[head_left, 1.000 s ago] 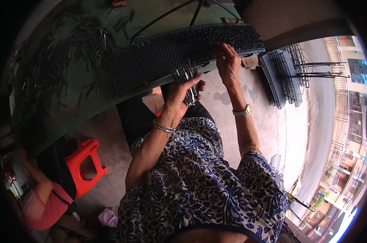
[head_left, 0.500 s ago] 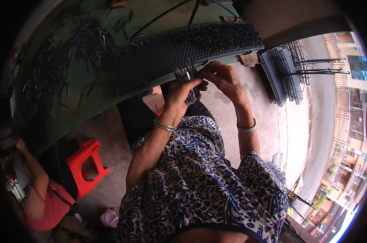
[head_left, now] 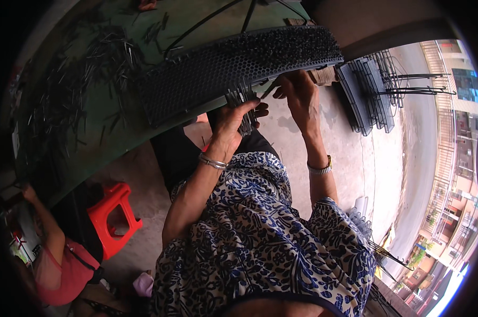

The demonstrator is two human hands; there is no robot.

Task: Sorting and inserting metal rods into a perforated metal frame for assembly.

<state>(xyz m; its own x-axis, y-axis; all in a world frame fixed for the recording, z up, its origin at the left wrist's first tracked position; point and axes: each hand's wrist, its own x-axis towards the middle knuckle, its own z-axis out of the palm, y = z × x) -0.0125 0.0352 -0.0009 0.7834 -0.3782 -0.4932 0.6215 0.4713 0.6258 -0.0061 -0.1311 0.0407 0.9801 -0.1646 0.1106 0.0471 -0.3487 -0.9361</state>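
My left hand [head_left: 232, 119] is closed round a bundle of thin dark sticks [head_left: 242, 96], with the thumb lying across it. Just right of it, my right hand [head_left: 300, 95] has its fingers bent together at the front edge of a long dark panel with honeycomb holes [head_left: 196, 82]. A thin dark stick [head_left: 270, 89] slants from the fingertips of the right hand toward the bundle. Small black pieces [head_left: 297, 46] crowd the far right part of the panel. Bare holes show along its left and near parts.
Loose dark sticks [head_left: 64, 90] are scattered over the green table [head_left: 122, 142]. Stacked dark racks [head_left: 366, 95] with wire rods stand at the right. A red stool [head_left: 115, 216] is at the lower left, beside another person in a pink top [head_left: 72, 272].
My right hand has moved up and slightly right, away from the bundle, and a thin stick now shows at its fingertips. My left hand stays nearly in place, still holding the bundle.
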